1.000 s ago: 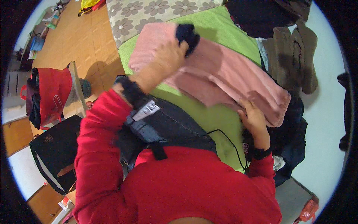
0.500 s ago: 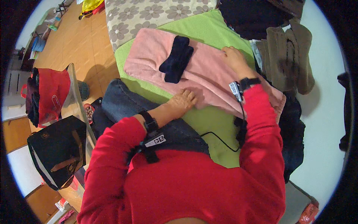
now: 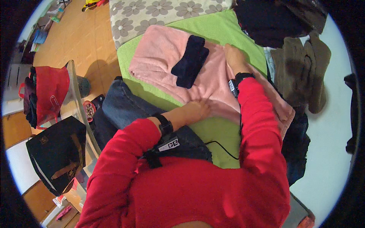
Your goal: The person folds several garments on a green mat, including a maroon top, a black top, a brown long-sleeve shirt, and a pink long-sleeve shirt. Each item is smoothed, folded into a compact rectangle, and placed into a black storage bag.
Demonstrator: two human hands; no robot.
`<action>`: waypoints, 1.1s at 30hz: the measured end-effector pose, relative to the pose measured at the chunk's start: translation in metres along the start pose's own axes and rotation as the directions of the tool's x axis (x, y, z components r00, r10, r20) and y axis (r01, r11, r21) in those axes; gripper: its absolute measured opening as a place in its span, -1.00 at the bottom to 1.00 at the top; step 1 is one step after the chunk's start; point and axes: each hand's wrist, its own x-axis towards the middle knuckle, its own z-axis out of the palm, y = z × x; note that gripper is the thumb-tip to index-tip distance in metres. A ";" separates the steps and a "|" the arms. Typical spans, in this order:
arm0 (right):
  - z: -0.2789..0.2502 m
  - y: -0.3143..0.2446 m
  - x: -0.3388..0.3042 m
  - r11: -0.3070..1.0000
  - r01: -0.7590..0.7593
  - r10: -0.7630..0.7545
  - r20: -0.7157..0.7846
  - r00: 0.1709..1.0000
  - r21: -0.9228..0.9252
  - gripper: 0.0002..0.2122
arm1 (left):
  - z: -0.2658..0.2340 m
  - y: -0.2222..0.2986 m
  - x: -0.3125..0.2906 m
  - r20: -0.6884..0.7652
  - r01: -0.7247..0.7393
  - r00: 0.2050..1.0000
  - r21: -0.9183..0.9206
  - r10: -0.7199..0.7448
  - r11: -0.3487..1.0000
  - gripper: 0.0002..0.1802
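Note:
A long pink fleecy cloth [image 3: 156, 57] lies folded on a green bed cover [image 3: 228, 28]. Dark navy socks [image 3: 190, 62], as they look, rest across its middle. My left hand [image 3: 195, 111] is closed on the near edge of the pink cloth, and creases run out from its fingers. At the far edge, my right hand [image 3: 235, 60] has its fingers curled over the cloth, closed on it; the fingertips are partly hidden. Blue jeans [image 3: 127, 102] lie beneath my left forearm, close to my body.
Folded brown clothes [image 3: 300, 72] and dark garments [image 3: 270, 22] are piled at the right. On the left stand a red bag [image 3: 53, 91] and a black bag [image 3: 57, 152] beside a clear-edged table. A flowered cloth [image 3: 163, 13] covers the far end. A thin black cable [image 3: 224, 148] hangs near my right sleeve.
My left hand has moved slightly right and closed on the near edge, bunching the pink cloth. My right hand has shifted a little left along the far edge, and the cloth between them is drawn together.

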 end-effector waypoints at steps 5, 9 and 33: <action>-0.006 -0.012 0.002 0.996 0.023 -0.020 -0.032 0.999 0.089 -0.73 | -0.020 -0.004 -0.003 -0.150 0.129 0.970 -0.337 -0.189 0.933 -0.63; -0.009 -0.035 0.013 0.952 0.179 -0.179 -0.023 0.984 0.247 -0.77 | -0.039 -0.016 -0.022 -0.106 0.377 0.896 -0.334 -0.431 0.864 -0.53; -0.047 -0.101 -0.023 0.800 0.477 -0.456 -0.148 0.877 0.364 -0.69 | -0.082 -0.104 -0.123 -0.252 0.775 0.181 -0.559 -0.951 0.296 -0.77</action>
